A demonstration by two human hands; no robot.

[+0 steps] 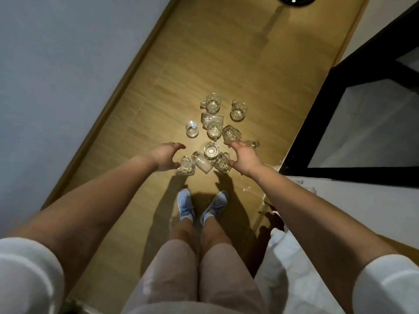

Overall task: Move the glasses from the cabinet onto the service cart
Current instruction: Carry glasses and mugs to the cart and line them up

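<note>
Item 1: glasses (214,130), clear, about ten, many with handles, grouped on the wooden floor (204,53) midway along the strip, nearer its right edge than its left
- Far end of group: two handled mugs (213,103), upright, apart from each other
- Left side of group: one lone glass (192,129), standing clear of the rest
- Near end of group: tipped glass (201,163) on its side, mouth towards the person; an upright glass (211,149) just beyond it, touching or nearly so

Item 2: left hand (166,158), fingers spread and relaxed, grasping nothing; thumb overlaps a patterned mug (186,167) at the near left of the group, contact cannot be told

Item 3: right hand (243,158), likewise released, fingers extended over the right of the group; another mug (222,164) lies just beside the thumb, contact cannot be told

Item 4: hand shadows, cast on the floor in front of the glasses

Item 5: blue shoes (186,206), pair, toes pointing at the group, near it

Item 6: pale wall (56,64) along the floor's left edge

Item 7: black frame (340,87) with a pale panel, at the floor's right edge

Item 8: white cloth (283,268), near right corner
</note>
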